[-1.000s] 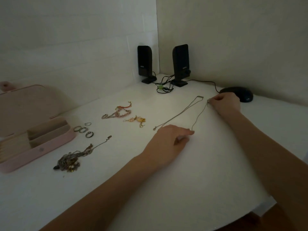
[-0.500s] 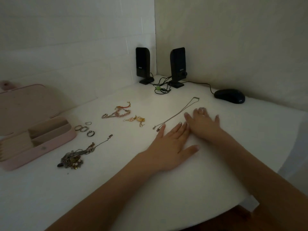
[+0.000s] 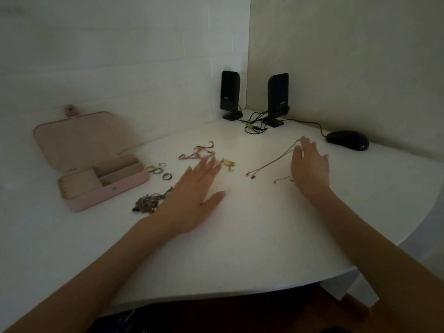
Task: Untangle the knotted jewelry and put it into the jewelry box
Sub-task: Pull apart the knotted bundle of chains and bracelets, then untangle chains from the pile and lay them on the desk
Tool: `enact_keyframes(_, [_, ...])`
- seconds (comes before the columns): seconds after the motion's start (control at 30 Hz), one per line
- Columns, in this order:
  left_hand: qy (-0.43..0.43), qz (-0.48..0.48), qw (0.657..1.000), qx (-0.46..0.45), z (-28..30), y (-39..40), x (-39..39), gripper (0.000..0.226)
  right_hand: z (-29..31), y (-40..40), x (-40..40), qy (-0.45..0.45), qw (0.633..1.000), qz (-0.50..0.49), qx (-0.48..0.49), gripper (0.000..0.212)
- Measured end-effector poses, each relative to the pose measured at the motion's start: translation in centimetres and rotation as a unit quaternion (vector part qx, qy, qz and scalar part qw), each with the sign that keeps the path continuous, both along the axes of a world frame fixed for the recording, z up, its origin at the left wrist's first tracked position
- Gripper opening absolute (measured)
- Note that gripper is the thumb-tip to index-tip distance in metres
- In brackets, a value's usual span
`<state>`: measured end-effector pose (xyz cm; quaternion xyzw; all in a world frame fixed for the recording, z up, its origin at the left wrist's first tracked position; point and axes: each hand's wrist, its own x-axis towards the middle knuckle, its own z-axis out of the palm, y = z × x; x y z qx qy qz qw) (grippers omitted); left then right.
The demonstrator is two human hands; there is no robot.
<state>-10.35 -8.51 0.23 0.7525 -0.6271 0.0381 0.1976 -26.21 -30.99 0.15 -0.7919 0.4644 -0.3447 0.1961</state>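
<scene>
- We saw the thin chain [image 3: 272,162] lying stretched out on the white table [image 3: 240,236], its clasp ends near the middle and its far loop under the fingertips of the right hand [image 3: 310,167].
- The right hand lay flat over the chain's right strand, fingers straight and released, gripping nothing; a short chain end [image 3: 282,179] showed just left of its heel.
- The left hand [image 3: 194,188] was spread flat, palm down, fingers straight and released, its fingertips reaching toward the pink bracelet [image 3: 195,153] and the gold piece [image 3: 228,163]; we could not tell whether they touched either.
- A knotted dark clump [image 3: 149,203] of jewelry lay just left of the left wrist, on the table.
- Four rings [image 3: 159,170] sat between the clump and the box [image 3: 105,186].
- The pink box stood open at the left, its lid [image 3: 81,138] leaning back toward the wall, its compartments holding nothing that we could make out.
- Two black speakers [image 3: 253,97] stood in the far corner with their cables [image 3: 255,126] coiled in front, and a black mouse [image 3: 347,140] lay to the right of them, well beyond the right hand.
</scene>
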Motion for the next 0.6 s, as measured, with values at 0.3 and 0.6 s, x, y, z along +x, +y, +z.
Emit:
enact_keyframes(0.3, [-0.003,0.158,0.982,0.103,-1.4,4.6,3.3,0.066,-0.8,-5.0,-0.4,0.219,0.971,-0.052,0.082,0.051])
enact_keyframes(0.6, [0.086,0.197,0.975,-0.061,-0.7,5.0,2.9,0.044,-0.6,-6.2,0.3,0.140,0.988,-0.043,0.050,0.049])
